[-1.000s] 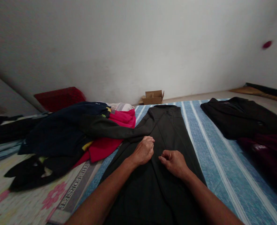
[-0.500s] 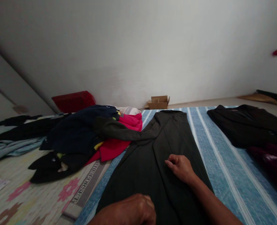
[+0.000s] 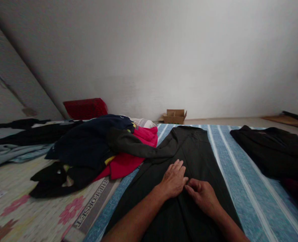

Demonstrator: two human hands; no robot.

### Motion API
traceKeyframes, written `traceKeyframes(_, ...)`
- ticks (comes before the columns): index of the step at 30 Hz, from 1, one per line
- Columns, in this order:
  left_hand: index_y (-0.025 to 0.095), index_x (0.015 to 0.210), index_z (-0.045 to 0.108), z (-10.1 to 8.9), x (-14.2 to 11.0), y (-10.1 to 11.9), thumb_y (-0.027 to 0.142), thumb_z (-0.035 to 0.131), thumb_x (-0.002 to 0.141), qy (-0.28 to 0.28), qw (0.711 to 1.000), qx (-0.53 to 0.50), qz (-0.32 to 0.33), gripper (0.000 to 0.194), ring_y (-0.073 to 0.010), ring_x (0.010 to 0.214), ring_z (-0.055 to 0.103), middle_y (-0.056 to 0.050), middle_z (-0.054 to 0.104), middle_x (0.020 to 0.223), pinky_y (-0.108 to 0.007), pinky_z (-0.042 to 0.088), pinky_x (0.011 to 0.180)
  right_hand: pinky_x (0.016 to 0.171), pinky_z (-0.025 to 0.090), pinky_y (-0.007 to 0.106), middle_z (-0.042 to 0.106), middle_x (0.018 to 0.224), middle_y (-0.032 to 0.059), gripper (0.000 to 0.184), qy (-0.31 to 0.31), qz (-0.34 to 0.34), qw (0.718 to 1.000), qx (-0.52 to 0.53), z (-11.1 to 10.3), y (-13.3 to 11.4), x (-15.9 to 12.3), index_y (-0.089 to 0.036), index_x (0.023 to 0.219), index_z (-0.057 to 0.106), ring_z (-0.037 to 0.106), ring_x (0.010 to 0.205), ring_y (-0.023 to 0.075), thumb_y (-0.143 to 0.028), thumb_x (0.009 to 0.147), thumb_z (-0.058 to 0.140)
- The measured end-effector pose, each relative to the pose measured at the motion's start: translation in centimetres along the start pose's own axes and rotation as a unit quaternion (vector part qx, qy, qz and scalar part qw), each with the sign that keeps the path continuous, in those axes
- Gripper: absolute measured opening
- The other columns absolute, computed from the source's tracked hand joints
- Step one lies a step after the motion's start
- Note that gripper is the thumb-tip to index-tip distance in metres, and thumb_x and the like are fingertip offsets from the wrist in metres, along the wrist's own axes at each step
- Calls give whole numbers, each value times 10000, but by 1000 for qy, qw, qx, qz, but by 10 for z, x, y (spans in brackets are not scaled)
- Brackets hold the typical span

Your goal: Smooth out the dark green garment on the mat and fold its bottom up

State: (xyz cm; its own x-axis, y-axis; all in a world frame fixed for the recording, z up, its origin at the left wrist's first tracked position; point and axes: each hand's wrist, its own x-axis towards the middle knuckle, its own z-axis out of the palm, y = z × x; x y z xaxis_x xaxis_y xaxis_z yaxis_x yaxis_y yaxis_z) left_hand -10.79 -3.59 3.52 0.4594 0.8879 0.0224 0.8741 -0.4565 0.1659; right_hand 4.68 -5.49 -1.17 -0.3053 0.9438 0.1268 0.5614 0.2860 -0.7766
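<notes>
A dark grey-green long-sleeved top (image 3: 191,148) lies spread on the blue striped sheet, its collar end away from me. One sleeve (image 3: 141,148) stretches left over the clothes pile; another strip of cloth, seemingly the other sleeve, is folded down along the middle. My left hand (image 3: 174,178) rests palm down on the top, fingers stretched out. Close beside it on the right, my right hand (image 3: 203,195) has curled fingers, with thumb and forefinger pinched at the folded cloth. The tips of the two hands almost meet.
At left is a pile of clothes, with a navy garment (image 3: 88,141) and a red one (image 3: 126,164), on a flowered sheet (image 3: 45,185). A folded black garment (image 3: 272,148) lies at right on the striped sheet (image 3: 245,178). A cardboard box (image 3: 174,116) and a red box (image 3: 85,108) stand by the wall.
My left hand has come forward from the near edge and opened flat on the top. My right hand has shifted slightly nearer to me. The view has tilted a little.
</notes>
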Motion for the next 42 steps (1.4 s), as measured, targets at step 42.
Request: traceKeyframes(42,173,1438,266,36,9,-17,643,229,852,-9,994,-74,-75,753,-238,1408,-57,-117,42,1539,-521,33,1120,524,294,223,390,581,-37,388,-19,5,996,89,6,11,-8,-183,621,441,363,553,103,-492,855,437)
